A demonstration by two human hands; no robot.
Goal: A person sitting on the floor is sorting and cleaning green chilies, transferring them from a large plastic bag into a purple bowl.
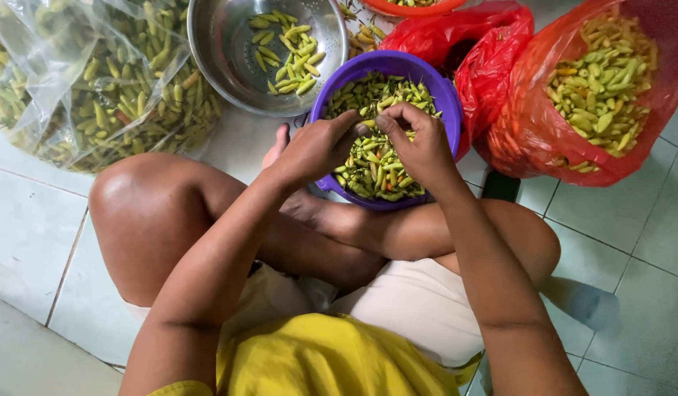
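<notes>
I sit cross-legged on a tiled floor. A purple plastic bowl full of small green chili peppers rests by my shins. Both hands meet over it. My left hand and my right hand pinch together at their fingertips on one small chili, mostly hidden between the fingers. A steel colander behind the bowl holds a small scatter of green chilies.
A clear plastic bag stuffed with chilies lies at the upper left. A red plastic bag of chilies stands open at the right, another crumpled red bag beside it. An orange bowl rim shows at the top edge.
</notes>
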